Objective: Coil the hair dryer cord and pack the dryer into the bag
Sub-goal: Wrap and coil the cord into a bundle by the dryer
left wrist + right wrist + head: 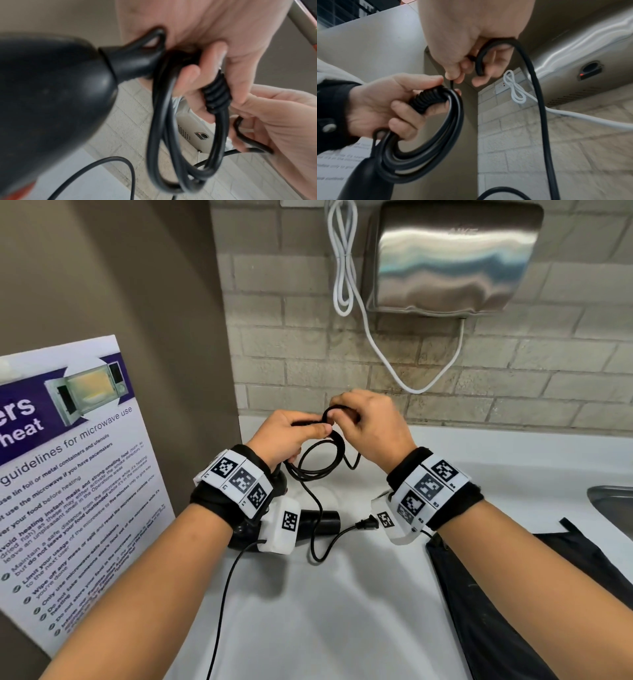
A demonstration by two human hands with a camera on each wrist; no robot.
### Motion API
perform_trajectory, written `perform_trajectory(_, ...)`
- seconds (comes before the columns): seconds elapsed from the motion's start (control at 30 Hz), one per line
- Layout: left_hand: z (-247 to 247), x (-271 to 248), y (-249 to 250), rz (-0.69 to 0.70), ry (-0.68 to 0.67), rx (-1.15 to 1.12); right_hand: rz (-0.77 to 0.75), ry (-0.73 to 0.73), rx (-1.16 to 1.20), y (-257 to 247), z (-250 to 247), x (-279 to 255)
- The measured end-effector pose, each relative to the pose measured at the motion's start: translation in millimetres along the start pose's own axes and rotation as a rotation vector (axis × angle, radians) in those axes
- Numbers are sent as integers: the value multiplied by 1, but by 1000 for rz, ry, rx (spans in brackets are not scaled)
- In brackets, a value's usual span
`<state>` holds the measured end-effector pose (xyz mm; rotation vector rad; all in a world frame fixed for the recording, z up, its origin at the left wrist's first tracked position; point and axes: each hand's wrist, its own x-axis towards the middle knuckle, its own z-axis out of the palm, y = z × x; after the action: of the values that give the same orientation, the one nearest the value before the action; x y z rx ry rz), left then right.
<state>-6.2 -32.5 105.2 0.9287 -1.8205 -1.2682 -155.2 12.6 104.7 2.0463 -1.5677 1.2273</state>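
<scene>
Dryer body [51,102] sits closest to the left wrist cam, hanging under the left hand [291,436], above the white counter [342,611]. Left fingers [402,106] are curled round the gathered cord loops [426,146] and the ribbed wrap on them. Right hand [373,426] pinches a bend of the free cord [534,86] between thumb and fingertips, just beside the left. Plug [368,523] dangles loose below the right wrist.

Step in hand, as I read it: wrapping the tail round the bundle. Keep turns snug and adjacent, hold tension with the right, don't let the left loosen or the loops spring. Leave slack at the strain relief [130,60].

Black bag [513,594] lies flat on the counter right of the hands; contents can't be seen, dryer isn't in it.
</scene>
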Motion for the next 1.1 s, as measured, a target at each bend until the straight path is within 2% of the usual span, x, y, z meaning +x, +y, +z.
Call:
perform_trajectory(0.07, 2, 0, -2, 23, 69, -33, -36, 163, 183, 10, 1, -3)
perform_trajectory(0.13, 4, -2, -1, 41, 100, -71, -1, 313, 231, 23, 4, -12)
perform_trajectory(0.2, 6, -4, 1, 68, 103, -99, 137, 355, 249, 39, 10, -24)
perform_trajectory(0.23, 8, -6, 2, 83, 92, -97, 233, 324, 266, 47, 14, -30)
perform_trajectory(0.33, 12, -7, 4, 110, 66, -58, 519, 142, 370, 69, 30, -51)
perform_trajectory(0.4, 12, -6, 4, 105, 80, -61, 644, 81, 356, 83, 43, -67)
perform_trajectory(0.43, 11, -6, 4, 100, 83, -66, 695, 4, 308, 88, 48, -74)
perform_trajectory(0.47, 11, -6, 5, 98, 84, -70, 729, -146, 229, 91, 51, -79)
perform_trajectory(0.53, 11, -6, 5, 93, 79, -68, 725, -628, 8, 93, 57, -90)
perform_trajectory(0.57, 12, -6, 4, 88, 77, -63, 668, -845, -100, 90, 59, -94)
perform_trajectory(0.6, 12, -6, 4, 85, 78, -60, 598, -987, -185, 87, 61, -98)
perform_trajectory(0.63, 12, -7, 4, 82, 79, -60, 539, -1063, -236, 84, 63, -101)
perform_trajectory(0.83, 11, -3, 1, 51, 110, -49, 394, -1223, -518, 78, 71, -103)
perform_trajectory(0.93, 11, -1, 0, 29, 128, -58, 365, -1225, -475, 79, 73, -108)
perform_trajectory(1.03, 11, 1, 0, 13, 157, -86, 459, -1176, -464, 81, 66, -110)
perform_trajectory(1.1, 11, 2, -1, 7, 202, -125, 554, -1089, -427, 83, 55, -105)
